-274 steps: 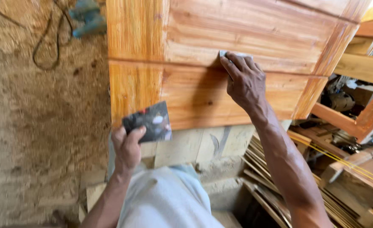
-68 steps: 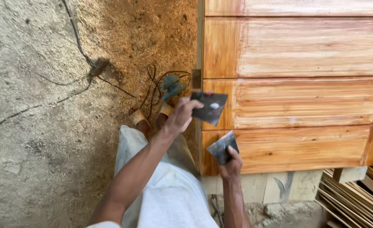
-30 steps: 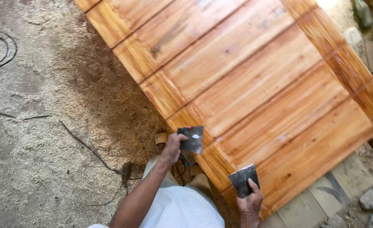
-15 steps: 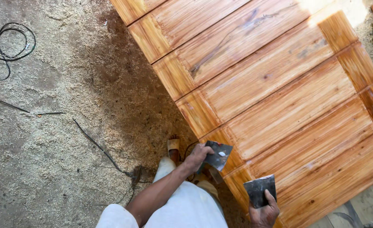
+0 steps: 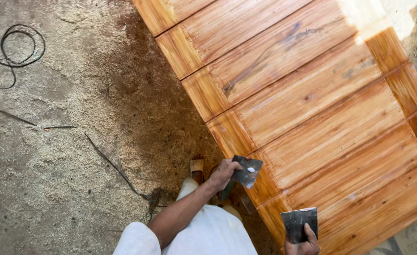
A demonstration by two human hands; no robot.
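A large orange-brown wooden panel door [image 5: 312, 94] lies flat, its boards streaked with pale filler. My left hand [image 5: 222, 174] grips a dark flat metal plate [image 5: 247, 171] with a white dab on it, held at the door's left edge. My right hand [image 5: 303, 244], at the bottom of the view, holds a dark putty scraper blade [image 5: 299, 224] over the door's near corner. My white trousers [image 5: 199, 233] and a sandalled foot [image 5: 197, 166] show below.
Sawdust covers the concrete floor [image 5: 52, 165] on the left. A coiled black cable [image 5: 17, 47] lies at the top left and a thin wire [image 5: 116, 167] runs across the floor toward my feet.
The view has swung from the door's end to along its left edge. Both hands kept their tools and dropped lower in view; the right hand no longer presses the scraper on the wood.
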